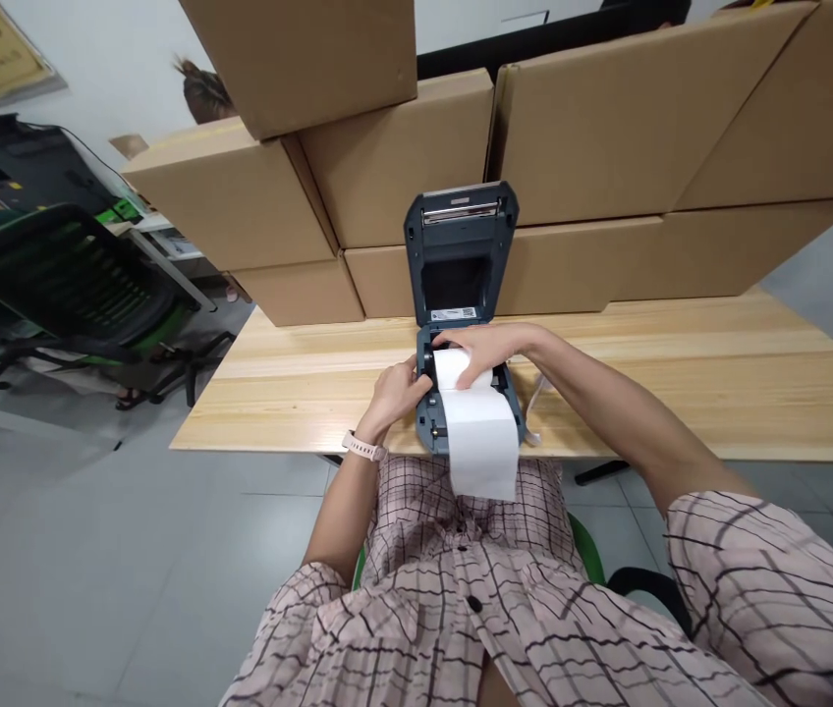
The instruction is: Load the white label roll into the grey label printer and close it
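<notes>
White paper roll (450, 369) in the right hand (490, 346), whose thumb and fingers are clamped across it. The left hand (397, 395) touches the left wall of the open printer (428, 420); whether it grips there cannot be told. The roll lies inside this printer, at the near edge of the table (313, 393), its lid (460, 281) upright. A paper strip (484, 442) hangs past that edge. Cardboard boxes (593, 137) stand stacked along the far edge

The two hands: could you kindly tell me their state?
Left hand: touching dark grey plastic printer; grip cannot be told.
Right hand: holding white paper roll.
</notes>
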Demonstrator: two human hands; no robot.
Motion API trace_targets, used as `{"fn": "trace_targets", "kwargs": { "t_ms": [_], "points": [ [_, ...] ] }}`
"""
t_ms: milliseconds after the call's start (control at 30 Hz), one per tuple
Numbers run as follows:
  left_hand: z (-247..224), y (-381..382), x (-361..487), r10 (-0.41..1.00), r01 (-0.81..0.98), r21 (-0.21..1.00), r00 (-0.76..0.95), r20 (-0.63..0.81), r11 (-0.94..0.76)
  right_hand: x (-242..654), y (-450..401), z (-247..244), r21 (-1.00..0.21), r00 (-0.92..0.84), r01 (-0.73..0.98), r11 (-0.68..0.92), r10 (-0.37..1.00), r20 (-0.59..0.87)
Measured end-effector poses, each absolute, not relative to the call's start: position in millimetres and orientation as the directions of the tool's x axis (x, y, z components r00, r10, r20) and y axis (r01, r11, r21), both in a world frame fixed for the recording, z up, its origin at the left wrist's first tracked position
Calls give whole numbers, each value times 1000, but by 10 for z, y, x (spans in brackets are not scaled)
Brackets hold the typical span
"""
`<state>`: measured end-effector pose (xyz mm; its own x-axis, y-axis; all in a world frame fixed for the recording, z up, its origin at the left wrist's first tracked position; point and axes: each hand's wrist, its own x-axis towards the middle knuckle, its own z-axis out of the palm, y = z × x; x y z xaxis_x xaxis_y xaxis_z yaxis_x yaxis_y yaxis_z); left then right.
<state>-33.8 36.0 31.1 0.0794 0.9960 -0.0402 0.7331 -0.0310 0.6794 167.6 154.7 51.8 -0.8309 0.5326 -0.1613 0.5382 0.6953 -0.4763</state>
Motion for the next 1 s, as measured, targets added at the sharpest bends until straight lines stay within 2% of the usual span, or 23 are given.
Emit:
{"fn": "trace_targets", "kwargs": {
  "t_ms": [100,200,300,400,500,567,633,700,867,1000],
  "points": [
    [284,355,-348,996,699,714,80,-34,-31,1821,1581,669,-607,-906,385,695,411,-104],
    [254,348,-357,996,667,744,82,-25,-36,2146,1464,864,-692,-926,222,687,371,72],
    [231,343,-362,996,641,767,83,-28,-32,2684,1131,896,-838,-817,104,535,526,235],
    [221,342,-361,996,633,773,81,-32,-27,3315,721,680,-944,-618,-36,327,736,278],
    [216,345,-361,997,642,767,74,-34,-21,3810,457,354,-964,-360,100,248,912,197],
    [210,349,-363,997,648,761,72,-30,-24,3992,413,153,-972,-206,188,138,974,98],
    [200,351,-366,997,648,761,70,-21,-30,4064,461,-18,-985,-100,169,19,995,2],
    [189,351,-368,998,642,766,66,-14,-32,4066,566,-164,-995,-47,97,-36,998,-40],
    [176,351,-365,998,638,770,56,-20,-20,4119,828,-350,-999,-48,42,8,999,6],
    [200,356,-368,997,646,763,74,-24,-30,4278,656,-61,-958,-3,265,112,993,115]
  ]
}}
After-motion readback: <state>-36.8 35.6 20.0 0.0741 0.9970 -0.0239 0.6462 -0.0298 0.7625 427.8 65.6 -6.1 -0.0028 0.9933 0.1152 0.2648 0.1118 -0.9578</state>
